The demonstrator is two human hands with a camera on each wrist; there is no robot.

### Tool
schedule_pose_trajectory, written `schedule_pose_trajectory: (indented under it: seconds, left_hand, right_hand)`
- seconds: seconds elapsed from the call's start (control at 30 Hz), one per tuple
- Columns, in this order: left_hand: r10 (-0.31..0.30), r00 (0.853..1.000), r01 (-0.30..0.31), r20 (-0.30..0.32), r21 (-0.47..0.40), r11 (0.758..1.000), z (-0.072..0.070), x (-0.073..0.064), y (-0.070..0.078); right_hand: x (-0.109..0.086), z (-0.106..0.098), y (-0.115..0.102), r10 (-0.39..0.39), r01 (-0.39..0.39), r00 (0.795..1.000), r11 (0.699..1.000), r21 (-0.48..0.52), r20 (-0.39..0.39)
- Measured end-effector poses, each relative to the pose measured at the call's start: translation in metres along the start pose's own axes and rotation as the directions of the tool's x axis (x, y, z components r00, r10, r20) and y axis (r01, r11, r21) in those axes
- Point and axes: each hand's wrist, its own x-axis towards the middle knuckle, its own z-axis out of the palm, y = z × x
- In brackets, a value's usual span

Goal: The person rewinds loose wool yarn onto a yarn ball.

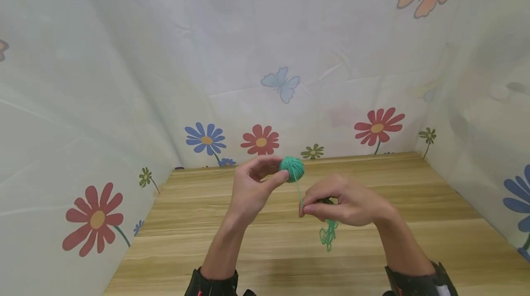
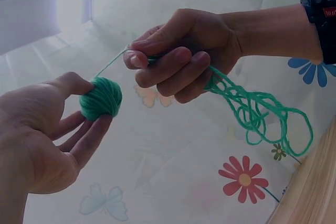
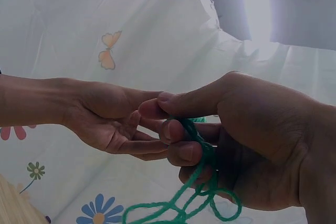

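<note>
A small ball of green yarn (image 1: 292, 169) is pinched between the thumb and fingertips of my left hand (image 1: 253, 188), held above the table. From the ball a taut strand (image 2: 111, 62) runs to my right hand (image 1: 345, 200), whose thumb and index finger pinch it. Loose loops of the same yarn (image 2: 254, 108) pass through the curled fingers of the right hand and hang below it. In the right wrist view the ball is mostly hidden behind the right hand's fingers, with the hanging loops (image 3: 181, 203) in front.
Beneath both hands lies a wood-grain table (image 1: 290, 259). A pale curtain (image 1: 232, 33) printed with flowers and butterflies stands behind it and along both sides. Dark bands (image 1: 420, 282) are worn on the wrists.
</note>
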Motion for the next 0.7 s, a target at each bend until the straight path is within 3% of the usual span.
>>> schedule_pose_trajectory:
  seconds: [0.23,0.37,0.57,0.7]
  left_hand:
    - [0.028,0.997,-0.023,0.066,-0.075,0.997,-0.001,-0.002,0.001]
    - [0.065,0.988,-0.049,0.143,-0.109,0.993,-0.001,-0.003,0.002]
    - [0.119,0.946,-0.066,0.302,-0.180,0.981,-0.002,-0.005,0.004]
    - [0.127,0.909,-0.045,0.397,-0.210,0.977,-0.001,-0.004,0.005]
  right_hand:
    - [-0.012,0.001,0.021,0.080,-0.081,0.996,0.997,0.005,0.037]
    - [-0.019,0.002,0.034,0.143,-0.144,0.989,0.990,0.011,0.024]
    - [-0.023,0.001,0.041,0.245,-0.242,0.969,0.967,0.076,-0.042]
    - [-0.023,-0.002,0.037,0.333,-0.323,0.938,0.940,0.109,-0.096]
